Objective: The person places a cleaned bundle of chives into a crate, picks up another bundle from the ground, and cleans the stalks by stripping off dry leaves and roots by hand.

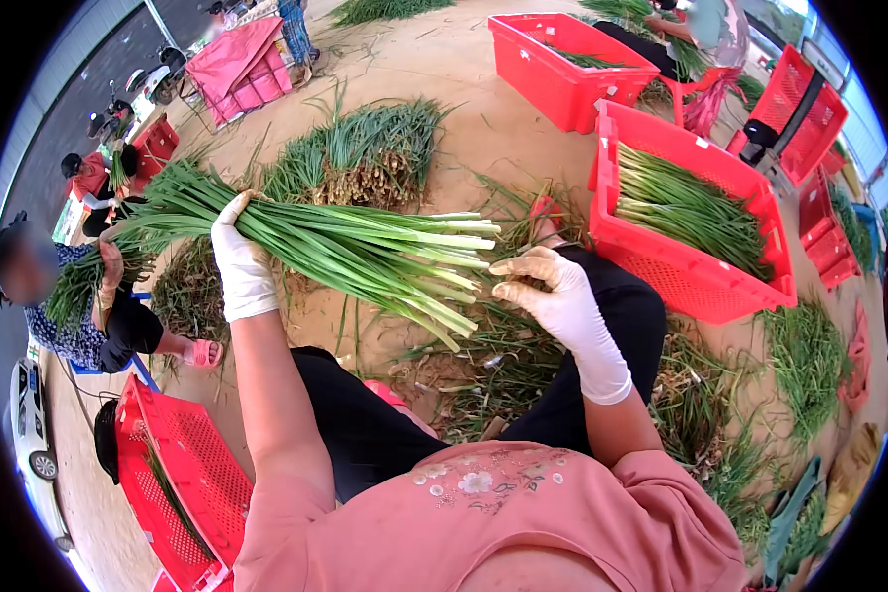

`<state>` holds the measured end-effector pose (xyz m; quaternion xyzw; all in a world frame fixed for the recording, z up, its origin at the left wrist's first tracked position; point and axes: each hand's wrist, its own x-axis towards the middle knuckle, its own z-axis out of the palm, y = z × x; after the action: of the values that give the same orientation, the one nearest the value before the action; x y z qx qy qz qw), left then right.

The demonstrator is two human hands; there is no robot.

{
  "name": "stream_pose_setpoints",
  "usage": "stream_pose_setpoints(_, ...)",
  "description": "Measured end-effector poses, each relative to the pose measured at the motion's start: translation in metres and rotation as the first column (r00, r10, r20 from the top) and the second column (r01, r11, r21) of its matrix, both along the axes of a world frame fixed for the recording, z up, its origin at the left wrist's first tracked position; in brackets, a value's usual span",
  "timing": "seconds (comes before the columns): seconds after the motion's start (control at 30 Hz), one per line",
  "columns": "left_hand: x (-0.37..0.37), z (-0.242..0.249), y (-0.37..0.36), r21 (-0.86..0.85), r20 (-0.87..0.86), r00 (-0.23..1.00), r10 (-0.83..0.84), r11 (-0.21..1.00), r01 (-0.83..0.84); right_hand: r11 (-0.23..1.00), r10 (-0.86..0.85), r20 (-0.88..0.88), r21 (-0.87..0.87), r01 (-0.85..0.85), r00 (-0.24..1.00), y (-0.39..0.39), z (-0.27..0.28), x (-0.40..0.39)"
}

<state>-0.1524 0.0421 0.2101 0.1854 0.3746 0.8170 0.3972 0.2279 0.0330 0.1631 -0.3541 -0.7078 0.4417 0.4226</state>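
Note:
My left hand (244, 259), in a white glove, is closed around a bunch of garlic chives (365, 247). The green leaves fan out to the left, and the pale stem ends point right. Beside those ends is my right hand (553, 288), also gloved, with stained fingertips. Its thumb and forefinger are bent and slightly apart, with nothing visible between them. Whether a fingertip touches a stem is hard to tell. Beyond the bunch lies a heap of chives (365, 158) with brownish root ends. Loose leaf trimmings (503, 375) cover the ground between my legs.
At the right stands a red crate (696, 266) holding chives, with another red crate (553, 84) behind it. A red crate (192, 464) is at lower left. A co-worker (69, 286) sits at left holding chives; other people are farther back. More greens (804, 365) lie at right.

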Motion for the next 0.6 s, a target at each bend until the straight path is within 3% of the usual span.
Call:
stream_pose_setpoints(0.03, 0.003, 0.003, 0.000, -0.015, 0.002, 1.000, 0.012, 1.000, -0.012, 0.994, -0.032, -0.055, 0.104, 0.038, 0.998, 0.001, -0.012, -0.006)
stream_pose_setpoints(0.1, 0.012, 0.008, -0.002, -0.052, 0.017, 0.999, 0.045, 0.998, -0.044, 0.878, -0.172, 0.113, 0.469, 0.100, 0.979, 0.007, -0.020, -0.011)
stream_pose_setpoints(0.13, 0.015, 0.008, -0.002, -0.052, 0.016, 0.999, 0.041, 0.998, -0.040, 0.839, -0.223, 0.138, 0.531, 0.118, 0.965, 0.007, -0.023, -0.014)
stream_pose_setpoints(0.3, 0.023, 0.009, -0.006, -0.063, -0.025, 0.994, 0.104, 0.992, -0.105, 0.865, -0.215, 0.097, 0.481, 0.143, 0.972, 0.006, -0.040, -0.015)
stream_pose_setpoints(0.37, 0.011, 0.001, -0.005, -0.072, -0.003, 0.995, 0.097, 0.993, -0.097, 0.967, -0.240, -0.041, 0.077, 0.242, 0.970, 0.002, -0.041, -0.010)
stream_pose_setpoints(0.4, 0.008, -0.001, -0.005, -0.037, -0.030, 0.996, 0.080, 0.996, -0.081, 0.977, -0.205, -0.106, 0.040, 0.211, 0.973, 0.002, -0.041, -0.009)
stream_pose_setpoints(0.5, 0.003, -0.007, -0.005, -0.031, -0.014, 0.999, 0.042, 0.999, -0.043, 0.977, -0.117, -0.084, 0.169, 0.130, 0.990, -0.006, -0.031, -0.013)
stream_pose_setpoints(0.53, 0.003, -0.009, -0.006, -0.010, -0.034, 0.999, 0.035, 0.999, -0.035, 0.906, -0.184, -0.017, 0.384, 0.177, 0.983, -0.001, -0.039, -0.017)
stream_pose_setpoints(0.57, 0.004, -0.010, -0.006, 0.012, -0.054, 0.998, 0.029, 1.000, -0.028, 0.906, -0.190, -0.018, 0.381, 0.182, 0.982, 0.003, -0.044, -0.020)
stream_pose_setpoints(0.6, 0.012, -0.008, -0.007, -0.030, -0.058, 0.996, 0.064, 0.997, -0.066, 0.836, -0.252, 0.020, 0.508, 0.207, 0.968, 0.006, -0.047, -0.022)
